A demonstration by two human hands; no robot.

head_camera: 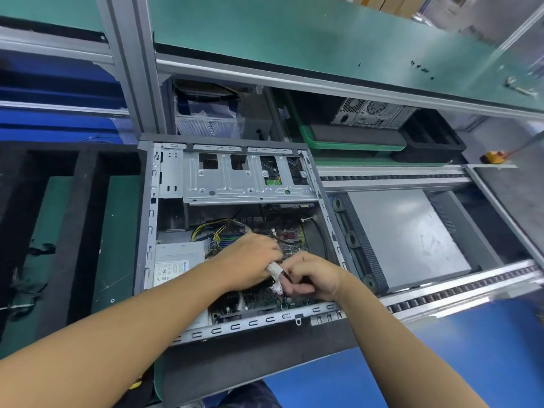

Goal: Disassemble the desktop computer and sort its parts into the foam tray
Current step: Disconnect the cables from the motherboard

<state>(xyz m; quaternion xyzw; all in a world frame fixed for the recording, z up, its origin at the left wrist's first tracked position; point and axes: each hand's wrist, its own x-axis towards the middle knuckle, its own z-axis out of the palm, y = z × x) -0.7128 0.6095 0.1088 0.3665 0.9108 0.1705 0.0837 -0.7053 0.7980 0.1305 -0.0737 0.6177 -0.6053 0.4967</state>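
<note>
Green shelf [294, 39] overhead, open desktop computer [235, 325] below, foam tray [85, 231] just left. Left hand [250, 260] grips a white connector [273, 267] over the motherboard [262, 298]; right hand [315, 279] pinches its dark end.

Two hands [250, 260] [313, 279], one opened computer [235, 184] (one power supply [179, 260]), one white connector [274, 268].

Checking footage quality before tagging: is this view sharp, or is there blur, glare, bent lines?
Head view: computer case, left hand and right hand at the white connector are sharp; top right corner smears with blur; grey side panel shows soft glare; shelf rail bows.
</note>
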